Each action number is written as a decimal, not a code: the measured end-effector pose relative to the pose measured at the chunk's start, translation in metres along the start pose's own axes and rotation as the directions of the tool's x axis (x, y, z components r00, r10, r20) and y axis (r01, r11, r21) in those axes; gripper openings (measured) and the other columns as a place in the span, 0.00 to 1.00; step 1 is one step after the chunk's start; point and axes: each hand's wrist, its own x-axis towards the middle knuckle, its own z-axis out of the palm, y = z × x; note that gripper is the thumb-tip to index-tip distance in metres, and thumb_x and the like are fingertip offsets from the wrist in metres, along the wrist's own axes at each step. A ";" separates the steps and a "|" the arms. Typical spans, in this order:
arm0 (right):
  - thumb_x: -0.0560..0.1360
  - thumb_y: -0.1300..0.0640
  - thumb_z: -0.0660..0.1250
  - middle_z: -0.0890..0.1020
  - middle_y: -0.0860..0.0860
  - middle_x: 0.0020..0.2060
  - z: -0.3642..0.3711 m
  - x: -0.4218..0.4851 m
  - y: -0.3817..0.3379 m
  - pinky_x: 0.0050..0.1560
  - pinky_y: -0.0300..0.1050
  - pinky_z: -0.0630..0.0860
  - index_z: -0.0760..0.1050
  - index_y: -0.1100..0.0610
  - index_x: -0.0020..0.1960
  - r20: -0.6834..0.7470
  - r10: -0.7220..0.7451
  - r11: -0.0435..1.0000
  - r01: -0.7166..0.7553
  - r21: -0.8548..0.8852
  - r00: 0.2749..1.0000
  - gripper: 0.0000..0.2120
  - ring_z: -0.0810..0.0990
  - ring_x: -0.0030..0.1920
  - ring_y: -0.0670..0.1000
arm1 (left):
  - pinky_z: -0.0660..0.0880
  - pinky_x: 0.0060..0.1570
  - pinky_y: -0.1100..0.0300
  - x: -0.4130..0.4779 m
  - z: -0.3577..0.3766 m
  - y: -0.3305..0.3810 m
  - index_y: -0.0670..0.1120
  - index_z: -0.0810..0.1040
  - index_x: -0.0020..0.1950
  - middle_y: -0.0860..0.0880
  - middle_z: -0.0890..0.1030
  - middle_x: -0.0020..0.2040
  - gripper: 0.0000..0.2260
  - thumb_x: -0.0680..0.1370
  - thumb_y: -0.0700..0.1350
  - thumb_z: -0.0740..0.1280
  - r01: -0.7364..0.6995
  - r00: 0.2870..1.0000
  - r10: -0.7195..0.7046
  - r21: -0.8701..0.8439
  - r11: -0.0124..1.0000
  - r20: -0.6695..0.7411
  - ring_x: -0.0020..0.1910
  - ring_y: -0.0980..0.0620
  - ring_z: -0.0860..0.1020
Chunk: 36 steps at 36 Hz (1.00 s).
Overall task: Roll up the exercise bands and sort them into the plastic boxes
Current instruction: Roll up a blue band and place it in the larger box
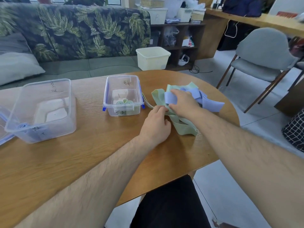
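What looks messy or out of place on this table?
Only the loose bands right of the small box: green and blue lie tangled in one unrolled heap, which the left hand and right hand grip.

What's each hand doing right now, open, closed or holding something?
Left hand: pinches a green band at its fingertips.
Right hand: grips a blue band.

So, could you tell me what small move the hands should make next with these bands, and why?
Probably draw the blue band clear with the right hand while the left hand holds the green band down: the two lie tangled, and must part before rolling.
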 end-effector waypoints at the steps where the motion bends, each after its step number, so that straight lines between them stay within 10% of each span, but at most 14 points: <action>1: 0.77 0.53 0.66 0.77 0.55 0.62 0.003 0.004 0.001 0.61 0.58 0.74 0.70 0.54 0.69 0.010 0.015 1.000 -0.015 -0.005 1.000 0.20 0.70 0.67 0.60 | 0.67 0.71 0.52 0.003 -0.001 0.000 0.42 0.72 0.70 0.47 0.72 0.70 0.19 0.78 0.38 0.62 0.003 1.000 -0.004 -0.008 1.000 -0.011 0.71 0.48 0.69; 5: 0.78 0.52 0.65 0.77 0.57 0.61 0.008 0.015 0.003 0.56 0.53 0.73 0.73 0.56 0.65 0.025 0.060 0.997 -0.059 -0.040 0.998 0.17 0.71 0.65 0.60 | 0.65 0.71 0.56 0.017 -0.008 0.006 0.41 0.71 0.72 0.46 0.71 0.71 0.19 0.80 0.38 0.61 0.030 0.999 -0.031 -0.038 0.999 -0.019 0.72 0.48 0.69; 9: 0.81 0.50 0.58 0.76 0.53 0.39 0.003 0.014 0.006 0.42 0.50 0.68 0.69 0.54 0.39 -0.145 0.002 0.996 0.010 0.087 0.989 0.14 0.74 0.48 0.59 | 0.67 0.66 0.60 0.027 -0.015 0.013 0.43 0.67 0.75 0.47 0.70 0.72 0.21 0.82 0.42 0.61 0.052 0.998 -0.050 -0.046 0.998 0.024 0.70 0.51 0.70; 19: 0.77 0.56 0.60 0.66 0.53 0.30 -0.066 -0.002 -0.021 0.34 0.48 0.63 0.59 0.54 0.35 -0.432 0.058 0.801 0.216 0.558 0.900 0.14 0.65 0.32 0.50 | 0.70 0.69 0.54 0.034 -0.014 0.023 0.49 0.59 0.79 0.51 0.67 0.76 0.27 0.83 0.50 0.65 0.044 0.999 -0.037 -0.218 0.975 0.037 0.73 0.52 0.69; 25: 0.73 0.58 0.61 0.59 0.48 0.29 -0.092 -0.015 -0.038 0.34 0.46 0.57 0.55 0.52 0.34 -0.575 -0.021 0.717 0.413 0.561 0.818 0.16 0.57 0.32 0.47 | 0.70 0.70 0.48 0.038 -0.024 0.040 0.54 0.48 0.82 0.51 0.60 0.80 0.39 0.79 0.59 0.68 0.003 0.991 -0.050 -0.352 0.936 -0.125 0.74 0.49 0.68; 31: 0.72 0.57 0.62 0.61 0.50 0.29 -0.099 -0.042 -0.043 0.35 0.43 0.60 0.62 0.59 0.33 -0.476 -0.018 0.600 0.390 0.699 0.879 0.13 0.61 0.34 0.49 | 0.78 0.51 0.57 0.040 -0.039 0.055 0.59 0.48 0.81 0.51 0.74 0.67 0.35 0.81 0.56 0.67 0.030 0.955 -0.218 -0.666 0.745 -0.201 0.53 0.56 0.82; 36: 0.73 0.54 0.64 0.68 0.57 0.31 -0.078 -0.070 -0.044 0.39 0.45 0.67 0.69 0.67 0.36 -0.254 -0.061 0.592 0.240 0.769 0.965 0.16 0.67 0.35 0.51 | 0.72 0.49 0.72 0.019 -0.060 0.060 0.53 0.71 0.68 0.54 0.80 0.54 0.13 0.84 0.42 0.61 -0.137 0.942 -0.101 -0.641 0.755 -0.320 0.47 0.68 0.77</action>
